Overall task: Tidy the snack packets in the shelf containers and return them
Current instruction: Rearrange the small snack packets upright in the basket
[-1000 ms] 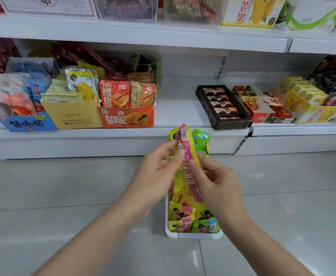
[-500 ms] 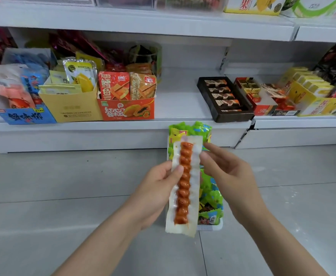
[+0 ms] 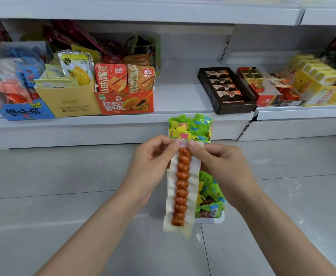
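Note:
A long clear snack packet (image 3: 182, 188) with a row of orange-red pieces hangs upright in front of me. My left hand (image 3: 153, 166) and my right hand (image 3: 220, 168) both pinch its top edge, thumbs close together. Behind and below it a narrow white container (image 3: 213, 220) stands on the floor, filled with green and yellow snack packets (image 3: 191, 126). The held packet hides the container's middle.
A low white shelf (image 3: 175, 92) runs across the back. It holds a blue box (image 3: 21, 112), a yellow box (image 3: 69, 102), an orange box (image 3: 125, 102), a dark chocolate tray (image 3: 226, 90) and a yellow box at the right (image 3: 318, 84). Grey tiled floor (image 3: 43, 186) lies around the container.
The packet was turned from its printed pink-yellow side to its clear side. My right hand came back onto it, and both hands now pinch its top edge.

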